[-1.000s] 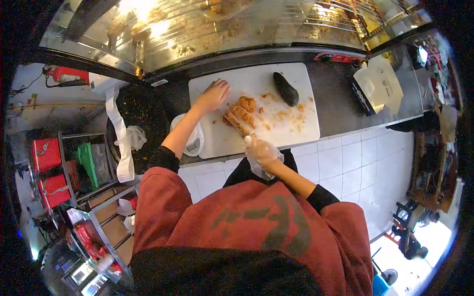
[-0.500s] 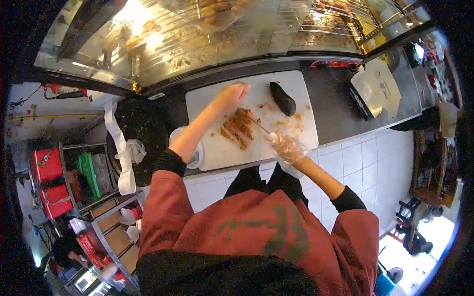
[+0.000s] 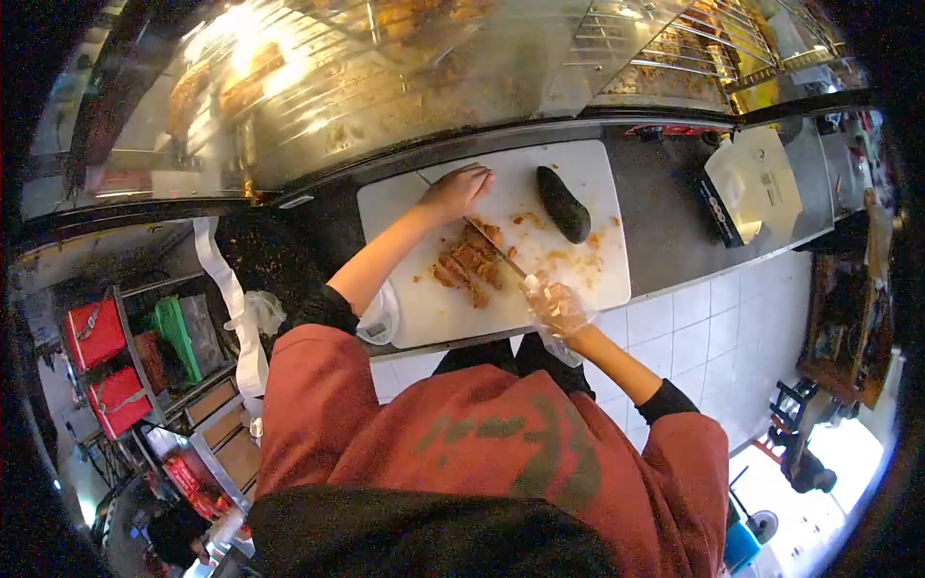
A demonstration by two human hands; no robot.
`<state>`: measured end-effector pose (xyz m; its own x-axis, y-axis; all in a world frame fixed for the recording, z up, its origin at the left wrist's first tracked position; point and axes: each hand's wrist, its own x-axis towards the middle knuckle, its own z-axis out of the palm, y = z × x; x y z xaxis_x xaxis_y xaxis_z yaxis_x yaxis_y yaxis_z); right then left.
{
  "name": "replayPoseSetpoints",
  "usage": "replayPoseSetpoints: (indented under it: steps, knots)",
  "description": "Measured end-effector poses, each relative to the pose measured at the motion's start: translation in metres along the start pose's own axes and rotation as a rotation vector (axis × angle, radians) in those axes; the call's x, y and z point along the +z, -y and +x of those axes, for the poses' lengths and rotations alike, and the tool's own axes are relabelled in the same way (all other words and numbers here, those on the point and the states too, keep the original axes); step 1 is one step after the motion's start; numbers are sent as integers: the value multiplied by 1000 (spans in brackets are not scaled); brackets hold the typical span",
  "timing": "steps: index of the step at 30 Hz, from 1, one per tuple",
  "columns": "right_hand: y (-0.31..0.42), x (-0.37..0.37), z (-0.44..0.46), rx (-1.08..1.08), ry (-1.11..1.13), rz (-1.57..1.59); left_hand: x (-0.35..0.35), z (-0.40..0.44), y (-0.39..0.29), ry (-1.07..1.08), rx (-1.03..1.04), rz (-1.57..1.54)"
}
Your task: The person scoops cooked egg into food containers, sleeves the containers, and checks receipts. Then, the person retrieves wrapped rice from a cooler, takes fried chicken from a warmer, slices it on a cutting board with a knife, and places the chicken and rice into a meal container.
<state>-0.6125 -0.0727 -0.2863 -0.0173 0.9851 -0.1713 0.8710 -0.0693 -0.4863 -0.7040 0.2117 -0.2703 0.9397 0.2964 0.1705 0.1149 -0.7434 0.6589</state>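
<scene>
On the white cutting board point(image 3: 405, 313), a piece of browned, crisp-looking meat point(image 3: 467, 270) lies sliced into strips. My right hand point(image 3: 557, 306), in a clear plastic glove, is closed round the handle of a knife point(image 3: 503, 258). The blade slants up and left across the meat and passes beneath my left hand point(image 3: 458, 193). Bare, with its fingers held together, that hand bears on the back of the blade; a thin tip shows beyond it. Right of the knife lies a long black rounded object point(image 3: 564, 204) whose kind I cannot make out.
Behind the board stands a lit glass cabinet point(image 3: 385, 116) with wire racks. An open carton point(image 3: 761, 183) sits on the dark counter point(image 3: 660, 231) at right. A white paper strip point(image 3: 249, 342) hangs at left, beside a clear plastic bag point(image 3: 262, 313). Crumbs dot the board.
The knife has come down and lies more fully across the meat. My left hand has tipped flatter over the blade. The whole view has shifted slightly.
</scene>
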Motion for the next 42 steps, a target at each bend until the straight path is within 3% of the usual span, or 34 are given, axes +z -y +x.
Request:
replayPoseSetpoints:
  steps: [3, 4, 5, 8, 10, 11, 13, 15, 18, 20, 22, 24, 26, 28, 30, 35, 38, 40, 41, 42]
  knots:
    - [-1, -7, -19, -88, -178, -149, -22, -5, -16, -83, 112, -46]
    - [-3, -19, -21, 174, 87, -54, -43, -8, -34, -238, 127, -53]
    - [27, -77, -5, 506, 163, 52, -60, -14, -53, -394, 136, -65]
    - [-1, -86, -11, 389, 123, 126, -81, -51, -79, -801, -62, -130]
    - [-21, -59, -8, 86, -260, -250, -77, -85, -90, -938, -293, -218]
    - [-20, -53, -5, 82, -260, -254, -75, -102, -99, -963, -435, -238]
    - [-14, -38, -2, 270, -314, -266, -55, -144, -96, -1013, -420, -198]
    - [-15, -27, -3, 322, -361, -177, -48, -174, -118, -960, -578, -79]
    - [-6, -26, 2, 173, -445, -376, -33, -208, -138, -902, -744, -103]
    - [-2, -19, 11, 193, -602, -312, -26, -215, -148, -899, -768, -146]
    - [15, -23, 41, -3, -516, -55, -16, -220, -146, -889, -788, -223]
    - [70, -53, 81, 3, -377, 71, -13, -214, -148, -893, -777, -231]
    - [101, -28, 98, 67, -502, -189, -17, -200, -151, -822, -741, -178]
    - [102, 1, 108, 44, -275, -229, -7, -204, -139, -865, -542, -221]
    - [100, -6, 100, -20, -38, -156, -11, -197, -154, -829, -660, -214]
    - [85, -21, 104, -78, 67, -9, -1, -197, -161, -770, -606, -232]
    - [69, -13, 111, -61, -51, 150, 10, -204, -147, -731, -620, -270]
    - [60, -2, 112, -78, -582, 361, 12, -196, -149, -675, -598, -252]
    - [57, -19, 105, -84, -687, 513, 8, -181, -159, -632, -604, -226]
    - [37, -40, 95, 8, -329, 829, 4, -166, -171, -635, -626, -252]
